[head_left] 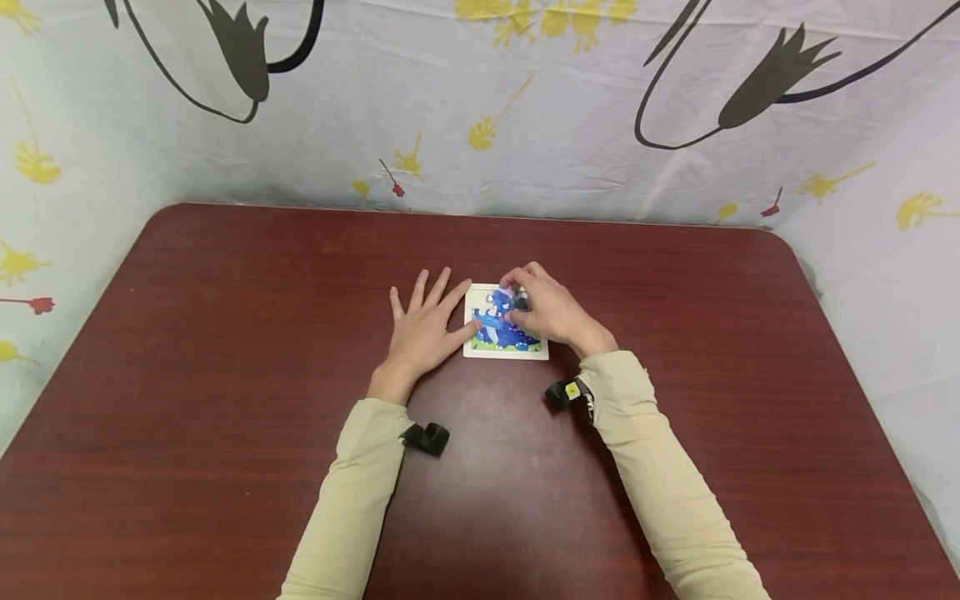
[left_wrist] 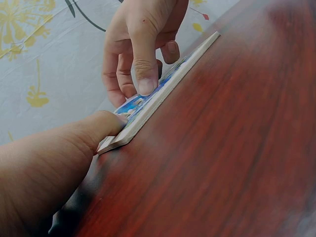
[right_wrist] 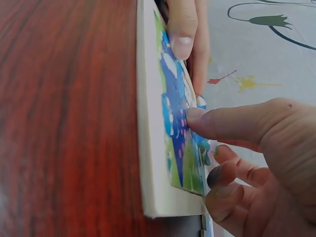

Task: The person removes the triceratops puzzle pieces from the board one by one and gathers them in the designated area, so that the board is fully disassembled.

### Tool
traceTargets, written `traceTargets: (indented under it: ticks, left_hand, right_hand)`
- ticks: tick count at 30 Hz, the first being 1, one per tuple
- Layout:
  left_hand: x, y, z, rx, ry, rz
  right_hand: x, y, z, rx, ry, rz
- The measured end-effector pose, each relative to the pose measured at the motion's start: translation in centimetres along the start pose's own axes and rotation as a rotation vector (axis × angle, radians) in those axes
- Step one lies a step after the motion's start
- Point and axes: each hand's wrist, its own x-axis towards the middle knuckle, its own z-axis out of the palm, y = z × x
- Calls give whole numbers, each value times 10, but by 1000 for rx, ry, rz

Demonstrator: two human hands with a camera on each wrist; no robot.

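A small square jigsaw puzzle (head_left: 506,354) with a pale wooden border lies on the table, its picture a blue cartoon animal on green ground. My left hand (head_left: 422,335) lies to its left with fingers spread, and the thumb (left_wrist: 111,123) presses on the board's left side. From the right, my right hand (head_left: 557,310) reaches over the upper part and pinches a blue puzzle piece (head_left: 503,297) between thumb and fingers. In the right wrist view, the piece (right_wrist: 201,140) stands slightly proud of the board. My right fingers partly hide the board's upper right.
The dark red-brown wooden table (head_left: 225,375) extends on all sides of the puzzle. A pale cloth (head_left: 420,100) with flower prints hangs behind its far edge. Black straps (head_left: 426,439) sit at both wrists over beige sleeves.
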Motion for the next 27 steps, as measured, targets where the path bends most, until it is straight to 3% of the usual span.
traceTargets:
  ticks: [12, 20, 27]
  left_hand:
    - [1, -2, 0, 2, -5, 6]
    - [-2, 1, -2, -5, 7, 10]
    - [-1, -1, -1, -7, 3, 8]
  right_hand:
    - [-1, 0, 4, 21, 35, -84]
    - [-4, 5, -3, -4, -11, -38]
    - [-3, 6, -6, 6, -33, -51]
